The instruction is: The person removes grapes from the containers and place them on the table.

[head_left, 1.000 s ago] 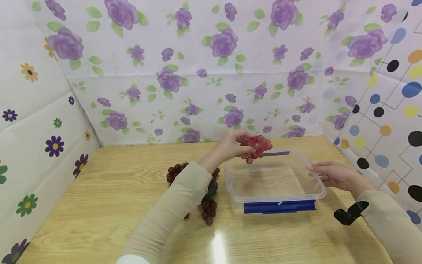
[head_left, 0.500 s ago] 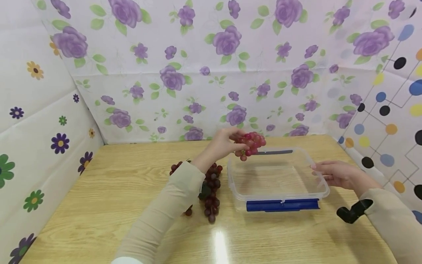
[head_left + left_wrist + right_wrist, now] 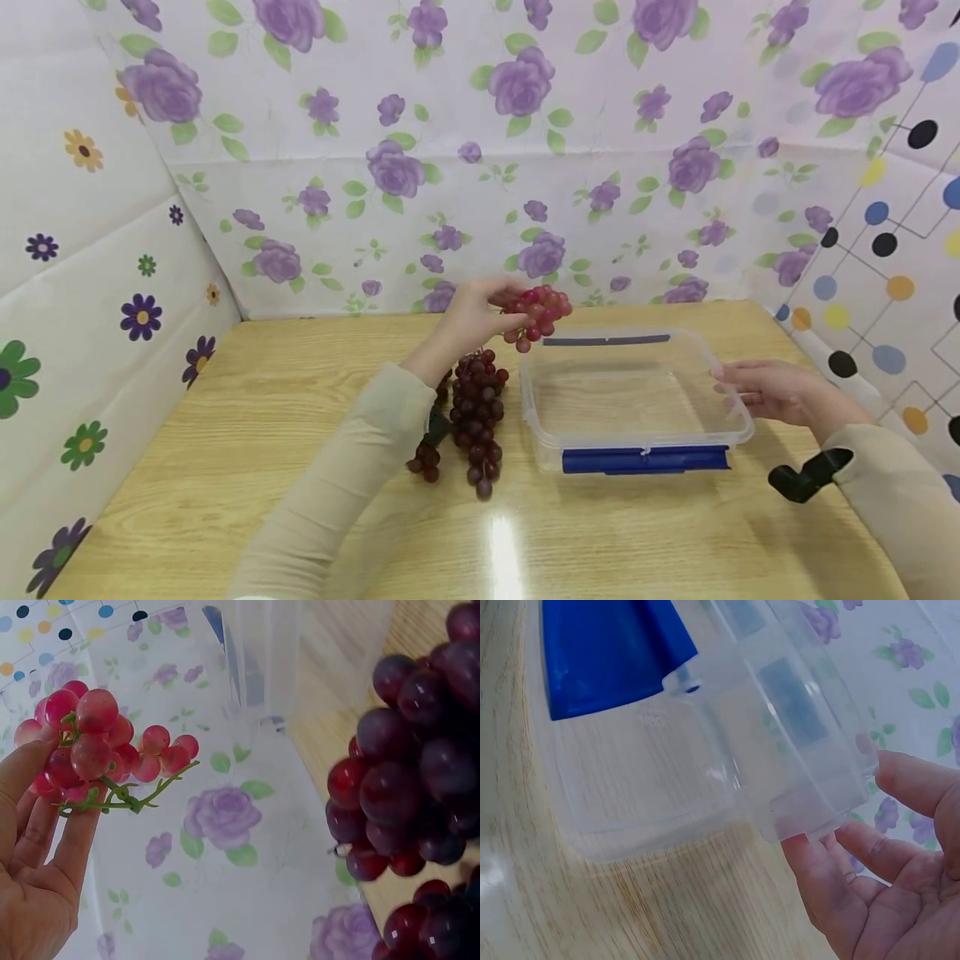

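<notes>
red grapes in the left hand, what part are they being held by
The left hand pinches the small red grape bunch at one end, fingertips on the berries beside the green stem. The right hand only touches the clear container at its rim.

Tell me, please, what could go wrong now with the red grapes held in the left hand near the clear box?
1. The left hand holds the red grape bunch only at its fingertips, so the grip looks light; grapes may drop.
2. The bunch hangs over the far left corner of the clear container, so it could land outside, by the dark grapes.
3. The right hand only rests at the container's side; the container may slide.
</notes>
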Tool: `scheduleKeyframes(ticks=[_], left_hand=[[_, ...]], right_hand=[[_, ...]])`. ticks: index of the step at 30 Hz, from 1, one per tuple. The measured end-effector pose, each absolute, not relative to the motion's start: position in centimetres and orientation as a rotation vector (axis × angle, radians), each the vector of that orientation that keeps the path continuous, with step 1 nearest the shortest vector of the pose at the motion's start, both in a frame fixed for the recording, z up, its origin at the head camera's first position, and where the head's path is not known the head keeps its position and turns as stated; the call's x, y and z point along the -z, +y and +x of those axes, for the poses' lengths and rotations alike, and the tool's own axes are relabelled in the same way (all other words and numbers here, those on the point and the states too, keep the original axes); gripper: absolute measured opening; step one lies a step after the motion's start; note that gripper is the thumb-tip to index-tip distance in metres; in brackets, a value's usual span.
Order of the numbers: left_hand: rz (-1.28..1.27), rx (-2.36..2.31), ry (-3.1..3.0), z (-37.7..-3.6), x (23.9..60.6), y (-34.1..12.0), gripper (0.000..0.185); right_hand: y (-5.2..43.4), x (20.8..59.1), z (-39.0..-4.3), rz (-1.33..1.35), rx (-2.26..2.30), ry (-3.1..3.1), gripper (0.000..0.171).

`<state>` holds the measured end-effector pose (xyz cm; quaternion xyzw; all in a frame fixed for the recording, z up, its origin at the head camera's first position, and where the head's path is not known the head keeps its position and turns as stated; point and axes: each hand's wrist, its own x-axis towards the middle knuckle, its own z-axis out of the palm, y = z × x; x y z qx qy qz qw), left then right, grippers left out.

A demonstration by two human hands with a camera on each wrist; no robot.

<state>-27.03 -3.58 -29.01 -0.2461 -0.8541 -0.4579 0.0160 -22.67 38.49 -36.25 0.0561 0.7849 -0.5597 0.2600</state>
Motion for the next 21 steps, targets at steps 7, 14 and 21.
scheduleKeyframes(ticks=[7, 14, 21], left_hand=[[-0.734, 1.384, -2.641, -27.2, 29.3, -5.3, 0.027], [-0.687, 1.423, -2.623, -27.0, 29.6, -7.4, 0.027], [-0.598, 1.430, -2.616, -26.9, 29.7, -9.8, 0.031]], right_hand=[[38.5, 36.2, -22.7, 0.154, 1.518, 2.122, 0.077], [38.5, 36.2, -22.5, 0.165, 1.525, 2.122, 0.075], [38.4, 36.2, -22.5, 0.149, 1.528, 2.118, 0.073]])
